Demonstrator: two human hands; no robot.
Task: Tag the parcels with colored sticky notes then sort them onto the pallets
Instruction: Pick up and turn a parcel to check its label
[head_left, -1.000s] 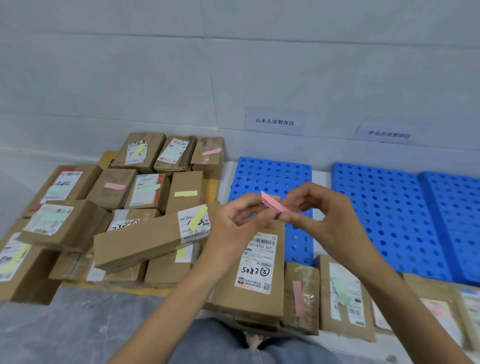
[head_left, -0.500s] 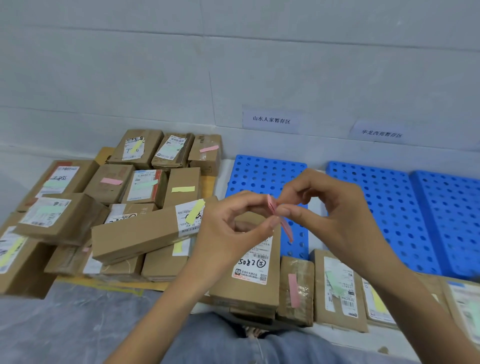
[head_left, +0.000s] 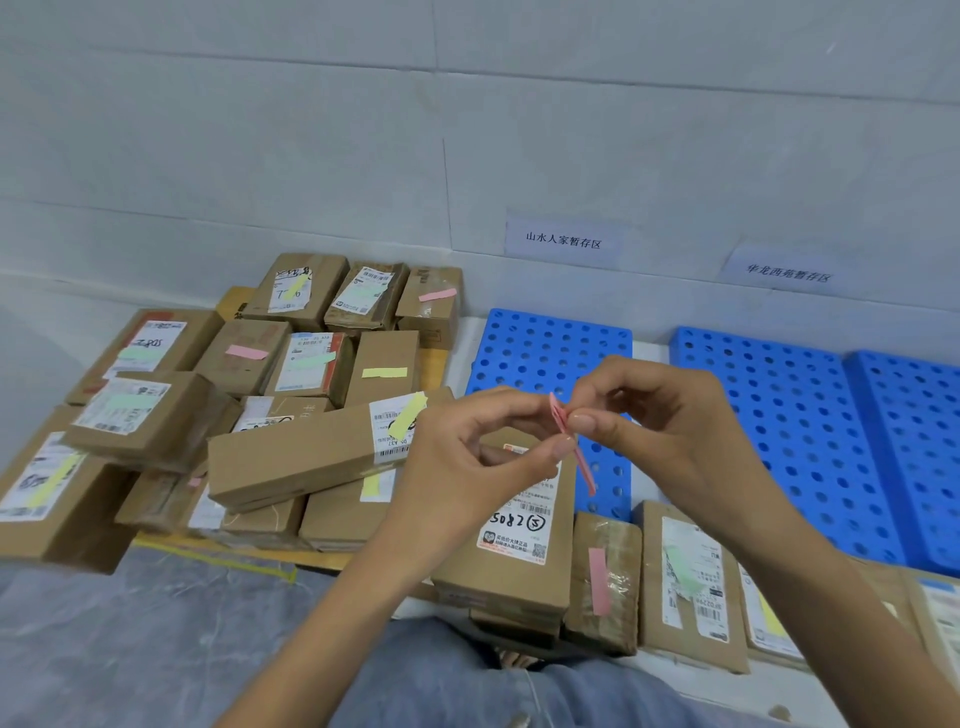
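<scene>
Above the near left corner of the leftmost blue pallet (head_left: 545, 348), I see both hands meeting at a pink sticky note (head_left: 586, 470). The left hand (head_left: 467, 467) pinches its upper end between thumb and forefinger, the other fingers curled. The right hand (head_left: 670, 441) pinches the same spot from the other side, and the strip hangs down below the fingertips. Directly under the hands lies a brown parcel (head_left: 519, 551) with a white label, stacked on another box. Just to its right sit a parcel with a pink note (head_left: 605, 582) and a parcel with a green note (head_left: 685, 577). On the left, a pile of tagged parcels (head_left: 270, 415) covers a yellow board (head_left: 322, 560). Two more blue pallets (head_left: 810, 431) lie along the wall to the right.
</scene>
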